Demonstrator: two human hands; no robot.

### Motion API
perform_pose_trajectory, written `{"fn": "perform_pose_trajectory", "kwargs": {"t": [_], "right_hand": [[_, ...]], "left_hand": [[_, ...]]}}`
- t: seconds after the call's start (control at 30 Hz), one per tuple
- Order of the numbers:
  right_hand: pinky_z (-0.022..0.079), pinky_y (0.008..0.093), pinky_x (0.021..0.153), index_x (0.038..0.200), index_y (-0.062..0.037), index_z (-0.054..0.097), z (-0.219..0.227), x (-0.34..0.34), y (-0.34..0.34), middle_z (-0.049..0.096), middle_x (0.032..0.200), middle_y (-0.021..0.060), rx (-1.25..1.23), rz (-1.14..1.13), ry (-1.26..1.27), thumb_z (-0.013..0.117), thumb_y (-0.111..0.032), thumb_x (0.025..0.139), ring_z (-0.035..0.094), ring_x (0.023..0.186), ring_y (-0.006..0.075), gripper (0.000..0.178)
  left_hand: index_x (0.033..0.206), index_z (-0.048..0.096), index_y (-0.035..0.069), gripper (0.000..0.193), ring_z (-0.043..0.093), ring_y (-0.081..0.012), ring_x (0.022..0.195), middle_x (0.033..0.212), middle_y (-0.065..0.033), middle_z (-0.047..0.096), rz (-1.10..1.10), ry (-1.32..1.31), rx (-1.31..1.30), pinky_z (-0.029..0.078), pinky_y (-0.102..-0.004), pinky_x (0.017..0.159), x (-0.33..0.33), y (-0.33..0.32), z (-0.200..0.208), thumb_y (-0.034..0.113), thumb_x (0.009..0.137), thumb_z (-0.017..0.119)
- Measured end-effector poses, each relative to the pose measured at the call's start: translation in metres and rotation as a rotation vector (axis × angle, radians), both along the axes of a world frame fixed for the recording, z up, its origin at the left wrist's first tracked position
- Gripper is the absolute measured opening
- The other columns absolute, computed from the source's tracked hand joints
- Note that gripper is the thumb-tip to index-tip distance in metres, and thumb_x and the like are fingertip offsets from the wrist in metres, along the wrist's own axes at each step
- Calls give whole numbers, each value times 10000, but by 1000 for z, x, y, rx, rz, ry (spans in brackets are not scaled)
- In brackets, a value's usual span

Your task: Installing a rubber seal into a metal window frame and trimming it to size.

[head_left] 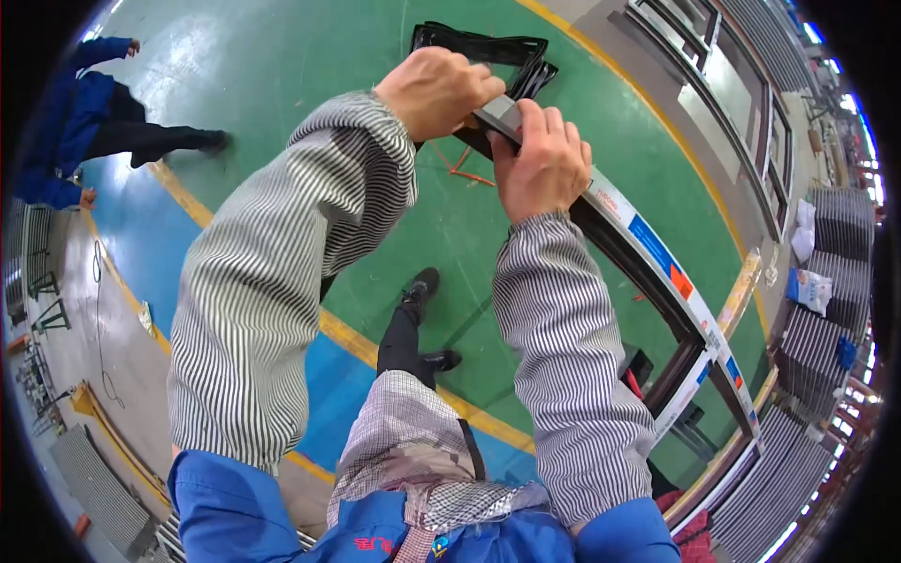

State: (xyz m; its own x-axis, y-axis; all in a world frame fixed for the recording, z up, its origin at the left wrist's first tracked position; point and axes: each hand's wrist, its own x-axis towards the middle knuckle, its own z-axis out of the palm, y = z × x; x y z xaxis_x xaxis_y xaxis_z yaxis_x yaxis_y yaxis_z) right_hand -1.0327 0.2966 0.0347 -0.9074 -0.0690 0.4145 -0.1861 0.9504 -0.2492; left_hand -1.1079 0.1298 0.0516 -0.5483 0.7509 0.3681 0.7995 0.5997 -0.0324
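Observation:
A large window frame (648,246), dark with white, blue and orange protective film along its face, slants from upper middle to lower right. At its upper end, a bare grey corner (503,116) shows between my hands. My right hand (542,167) is closed over the frame beside this corner, fingers across the top and thumb on the near side. Just left of it, my left hand (437,92) is closed in a pinch against the corner's end. Its fingertips hide whatever is between them. Both forearms wear striped sleeve covers.
Black strip-like loops (483,45) lie on the green floor beyond the frame. Another person (113,117) is at the upper left. More window frames (727,103) rest at the upper right, and stacked grey profiles (840,220) line the right side. A wrapped bar (740,293) sits beside the frame.

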Motion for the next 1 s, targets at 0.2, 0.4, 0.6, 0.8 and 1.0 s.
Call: {"fn": "perform_pose_trajectory", "kwargs": {"t": [0.2,0.4,0.6,0.8,1.0], "right_hand": [[426,386,818,1258,-104,481,19,6,3,552,1076,70,142,63,-22,752,-267,718,544,985,251,626],[429,388,791,1160,-83,484,5,4,14,543,998,73,229,44,-15,755,-244,711,547,925,258,549],[428,382,807,1200,-48,457,10,3,6,545,1025,84,315,58,-23,751,-240,716,547,941,258,598],[435,361,798,1224,-6,449,14,-30,-37,547,1012,91,444,146,64,636,-186,785,555,923,238,511],[472,357,714,1209,-38,461,-6,-47,-55,557,1002,70,359,113,12,538,-163,838,578,888,219,398]], "left_hand": [[1177,560,70,586,595,-197,937,995,-26,605,34,-7,-89,483,-308,875,16,-7,16,120,629,763],[1085,550,11,408,597,-201,918,960,-64,598,232,97,-285,483,-285,865,12,2,1,85,696,649],[1420,320,60,857,354,-301,1330,1408,-112,413,370,-99,160,208,-442,1138,85,-31,41,232,703,757],[1438,274,31,920,440,-355,1248,1391,-186,410,689,-585,294,366,-454,1032,203,-87,41,197,687,779],[1444,256,24,902,479,-361,1201,1376,-195,411,687,-565,263,416,-404,989,205,-86,33,219,720,757]]}}
